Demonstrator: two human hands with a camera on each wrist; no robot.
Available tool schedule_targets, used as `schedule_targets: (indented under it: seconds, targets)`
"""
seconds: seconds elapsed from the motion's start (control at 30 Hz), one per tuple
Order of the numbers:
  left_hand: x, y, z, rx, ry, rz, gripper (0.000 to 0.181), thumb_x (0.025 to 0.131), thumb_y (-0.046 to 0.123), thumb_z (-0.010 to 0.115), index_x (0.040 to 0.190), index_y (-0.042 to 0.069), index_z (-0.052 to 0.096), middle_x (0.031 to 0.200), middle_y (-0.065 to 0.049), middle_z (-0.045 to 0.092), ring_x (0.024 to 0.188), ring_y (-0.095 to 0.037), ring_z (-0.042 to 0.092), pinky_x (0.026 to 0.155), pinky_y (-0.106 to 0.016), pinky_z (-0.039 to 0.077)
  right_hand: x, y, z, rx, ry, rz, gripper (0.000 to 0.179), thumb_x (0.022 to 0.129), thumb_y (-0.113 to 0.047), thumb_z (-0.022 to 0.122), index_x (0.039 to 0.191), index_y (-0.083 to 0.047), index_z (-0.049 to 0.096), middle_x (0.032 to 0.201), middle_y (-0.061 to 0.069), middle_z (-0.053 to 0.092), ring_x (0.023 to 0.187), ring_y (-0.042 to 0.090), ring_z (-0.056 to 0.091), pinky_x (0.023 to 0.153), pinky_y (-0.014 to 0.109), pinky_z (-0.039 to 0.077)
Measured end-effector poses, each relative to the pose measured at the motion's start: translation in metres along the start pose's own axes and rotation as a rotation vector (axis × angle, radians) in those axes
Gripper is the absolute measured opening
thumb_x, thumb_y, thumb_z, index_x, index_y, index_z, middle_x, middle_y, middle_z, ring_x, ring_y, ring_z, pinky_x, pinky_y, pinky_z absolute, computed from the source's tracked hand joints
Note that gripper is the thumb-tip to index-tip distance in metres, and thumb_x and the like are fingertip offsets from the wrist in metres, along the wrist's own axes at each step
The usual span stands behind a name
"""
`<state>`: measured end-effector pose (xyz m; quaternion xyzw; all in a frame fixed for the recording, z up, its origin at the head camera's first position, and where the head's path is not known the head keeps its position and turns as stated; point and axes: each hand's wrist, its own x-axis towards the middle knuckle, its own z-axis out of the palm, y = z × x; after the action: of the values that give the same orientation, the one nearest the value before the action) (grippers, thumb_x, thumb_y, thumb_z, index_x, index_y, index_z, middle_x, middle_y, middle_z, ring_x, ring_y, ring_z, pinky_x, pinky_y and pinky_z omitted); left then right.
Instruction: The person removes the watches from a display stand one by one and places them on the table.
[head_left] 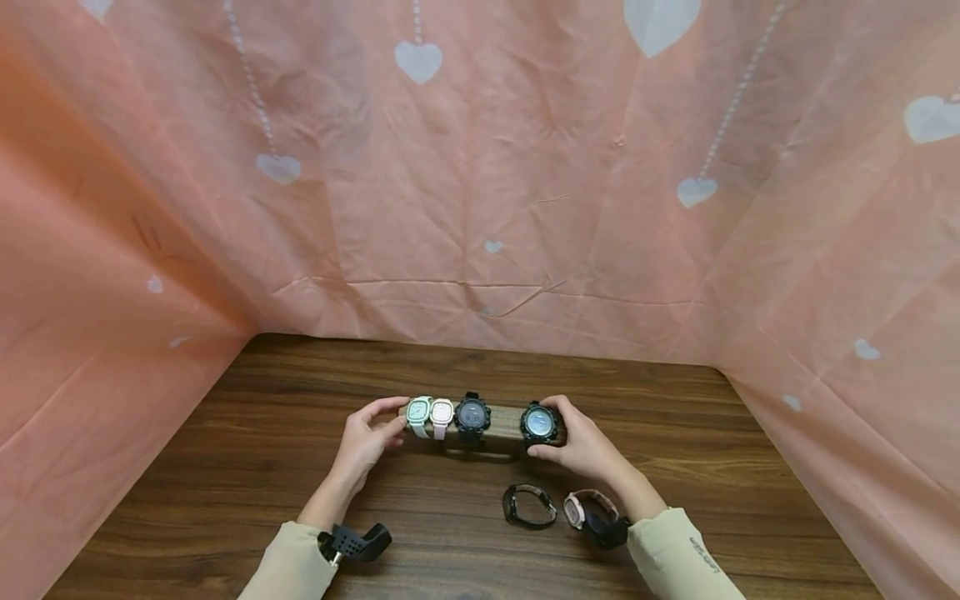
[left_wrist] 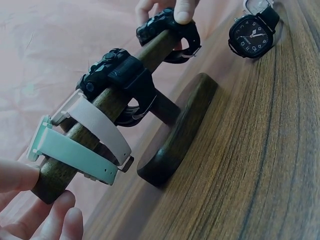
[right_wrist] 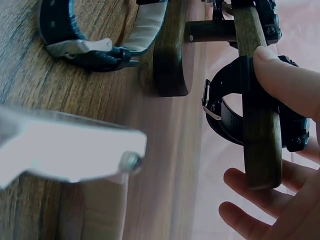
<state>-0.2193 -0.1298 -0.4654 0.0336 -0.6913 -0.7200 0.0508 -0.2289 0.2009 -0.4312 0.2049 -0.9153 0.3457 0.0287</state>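
A wooden watch stand [head_left: 504, 423] stood on the desk [head_left: 300, 433], in front of the person and between the two hands. The long axis of its bar [left_wrist: 156, 49] ran from left to right across the head view, the right end a touch lower there, with one end toward each hand. The base [left_wrist: 175, 140] lay along the same direction beneath it.

The grip of the left hand [head_left: 367, 437] was closed about the bar's left end, thumb on one side and fingers on the other. Just beside it sat a mint watch [head_left: 418, 410], then a pale pink watch [head_left: 442, 412], then a dark-dial black watch [head_left: 472, 414]. After a bare stretch came a pale-dial black watch [head_left: 539, 422] near the right end, its face up toward the head camera. The right hand [head_left: 581, 442] held this one against the bar, its thumb pressed on the strap.

Nearer the person, a black-strapped watch [head_left: 529, 524] and a pink-strapped watch [head_left: 574, 511] lay on the desk, the latter by the right wrist
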Motion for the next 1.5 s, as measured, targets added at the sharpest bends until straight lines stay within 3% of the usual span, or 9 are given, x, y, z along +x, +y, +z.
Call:
schedule_targets:
  seconds: [0.33, 0.57, 0.8, 1.13, 1.5]
  targets:
    - [0.000, -0.001, 0.000, -0.007, -0.001, -0.005, 0.033, 0.083, 0.003, 0.067, 0.116, 0.004, 0.064, 0.106, -0.014, 0.061, 0.075, -0.024, 0.062, 0.068, -0.040, 0.055, -0.004, 0.001, -0.002, 0.032, 0.029, 0.002, 0.065, 0.069, -0.027, 0.083, 0.121, -0.014, 0.046, 0.116, 0.008, 0.057, 0.101, 0.023, 0.057, 0.084, 0.041, 0.046]
    - [-0.002, 0.001, 0.000, 0.004, 0.002, -0.001, 0.032, 0.083, 0.003, 0.068, 0.115, 0.004, 0.064, 0.107, -0.016, 0.060, 0.075, -0.023, 0.062, 0.067, -0.038, 0.055, -0.007, 0.004, -0.001, 0.062, 0.056, -0.012, 0.066, 0.070, -0.025, 0.083, 0.122, -0.012, 0.045, 0.130, 0.011, 0.051, 0.105, 0.025, 0.056, 0.083, 0.040, 0.047]
    - [-0.002, 0.001, 0.000, 0.001, 0.001, 0.004, 0.032, 0.083, 0.004, 0.068, 0.115, 0.003, 0.064, 0.107, -0.016, 0.060, 0.075, -0.024, 0.062, 0.066, -0.037, 0.055, -0.007, 0.009, -0.002, 0.131, 0.054, -0.016, 0.064, 0.071, -0.020, 0.082, 0.121, -0.013, 0.044, 0.135, 0.010, 0.048, 0.102, 0.028, 0.057, 0.075, 0.031, 0.050]
    - [-0.002, 0.001, 0.001, 0.002, -0.007, 0.002, 0.032, 0.082, 0.004, 0.069, 0.114, 0.004, 0.065, 0.107, -0.015, 0.060, 0.076, -0.026, 0.063, 0.068, -0.040, 0.055, -0.010, 0.016, -0.004, 0.214, 0.072, 0.053, 0.064, 0.070, -0.018, 0.082, 0.122, -0.012, 0.045, 0.118, 0.011, 0.055, 0.098, 0.030, 0.056, 0.079, 0.036, 0.049]
    - [-0.004, -0.001, 0.000, -0.004, 0.003, 0.022, 0.030, 0.081, 0.004, 0.069, 0.111, 0.005, 0.066, 0.108, -0.014, 0.061, 0.076, -0.026, 0.065, 0.064, -0.033, 0.055, -0.019, 0.026, -0.010, 0.191, 0.122, 0.068, 0.063, 0.070, -0.020, 0.083, 0.120, -0.008, 0.046, 0.106, 0.008, 0.059, 0.092, 0.021, 0.057, 0.079, 0.033, 0.048]
